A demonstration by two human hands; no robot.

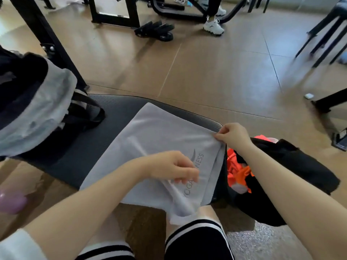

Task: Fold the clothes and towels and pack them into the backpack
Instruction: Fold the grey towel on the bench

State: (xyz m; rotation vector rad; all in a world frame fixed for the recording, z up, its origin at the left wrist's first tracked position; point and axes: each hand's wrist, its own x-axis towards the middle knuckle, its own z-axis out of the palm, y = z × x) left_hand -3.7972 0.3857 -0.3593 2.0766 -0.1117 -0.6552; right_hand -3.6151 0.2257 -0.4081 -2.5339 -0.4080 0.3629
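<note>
While the grey towel lies spread flat on the dark bench pad, the right hand pinches the towel's right corner between thumb and fingers. The left hand hovers over the printed lettering near the towel's near edge with its fingers curled down onto the cloth; whether it actually grips a fold is blurred, so I cannot tell. The backpack, black and grey, stands at the left end of the pad, just beside the towel. A heap of black and orange clothes sits to the right, under the right forearm.
</note>
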